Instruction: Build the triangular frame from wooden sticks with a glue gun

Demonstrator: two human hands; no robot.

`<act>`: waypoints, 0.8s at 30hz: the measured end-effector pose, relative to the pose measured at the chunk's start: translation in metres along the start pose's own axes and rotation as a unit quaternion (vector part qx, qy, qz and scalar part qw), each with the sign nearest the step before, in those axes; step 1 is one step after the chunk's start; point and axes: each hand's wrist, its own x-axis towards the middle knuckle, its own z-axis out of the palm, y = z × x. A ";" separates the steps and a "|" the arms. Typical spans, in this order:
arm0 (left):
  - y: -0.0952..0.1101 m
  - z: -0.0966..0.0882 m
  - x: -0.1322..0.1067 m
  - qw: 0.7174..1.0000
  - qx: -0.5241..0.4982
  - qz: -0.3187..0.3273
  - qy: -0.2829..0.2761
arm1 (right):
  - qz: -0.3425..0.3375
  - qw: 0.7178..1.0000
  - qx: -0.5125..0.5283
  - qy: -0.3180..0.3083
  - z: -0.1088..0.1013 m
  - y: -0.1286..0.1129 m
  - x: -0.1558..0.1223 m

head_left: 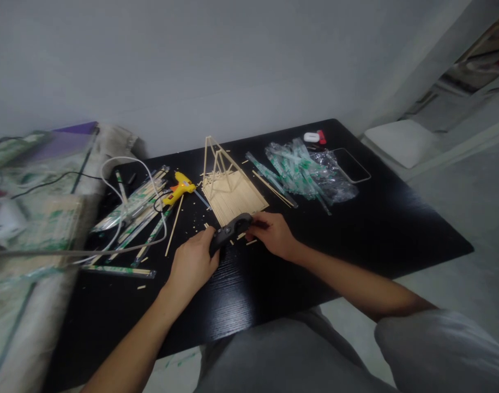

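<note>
My left hand point(192, 263) is wrapped round the handle of a black cutting tool point(232, 229) on the black table point(388, 229). My right hand point(274, 233) is pinched at the tool's tip, on something too small to make out. Just beyond both hands stands a flat mat of glued wooden sticks point(235, 195) with a thin stick frame point(217, 158) rising from it. Small stick offcuts lie around the tool.
A yellow glue gun point(179, 188) with a white cable point(122, 164) lies at the left among wrapped chopsticks point(134, 213). A heap of plastic wrappers point(310, 172), a phone point(353, 165) and a small white case point(311, 137) sit at the back right. Cluttered shelving point(32, 218) borders the left.
</note>
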 end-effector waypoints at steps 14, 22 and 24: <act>-0.004 0.003 0.001 0.999 -0.037 0.030 0.018 | -0.017 0.998 -0.066 0.003 -0.003 0.004 0.000; -0.005 0.007 0.001 0.998 -0.062 0.032 0.011 | -0.024 0.998 -0.054 -0.001 -0.003 0.006 0.000; -0.005 0.007 0.001 0.998 -0.062 0.031 0.011 | -0.025 0.999 -0.048 -0.003 -0.003 0.006 0.000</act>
